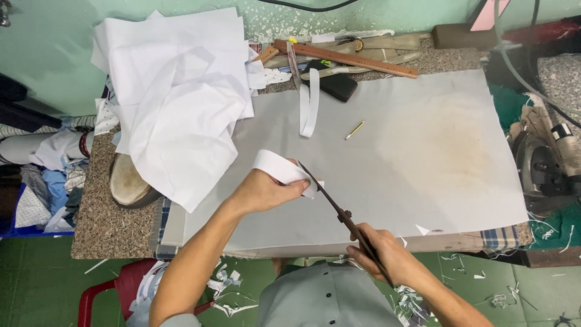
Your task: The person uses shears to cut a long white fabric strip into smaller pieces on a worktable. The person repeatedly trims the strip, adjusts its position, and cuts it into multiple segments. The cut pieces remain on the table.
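White cloth [178, 97] lies heaped at the table's left end, beside the grey sheet [423, 151]. Left hand [263, 191] is closed around a white strip [284, 169] (folded over), and right hand [387, 254] grips dark scissors [339, 212], blades at the strip; a pencil [355, 129] and wooden ruler [345, 59] lie beyond.

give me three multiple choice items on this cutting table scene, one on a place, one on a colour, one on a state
1. Where does the pencil lie?
A. on the grey sheet
B. on the floor
C. on the white fabric pile

2. What colour is the strip in the left hand?
A. red
B. white
C. black

3. How do the scissors stand?
A. lying on the table
C. hanging on the wall
B. held in the right hand, blades at the strip

Answers: 1 A, it rests on the grey sheet, apart from the fabric pile. 2 B, the strip is white. 3 B, the right hand grips the handles.
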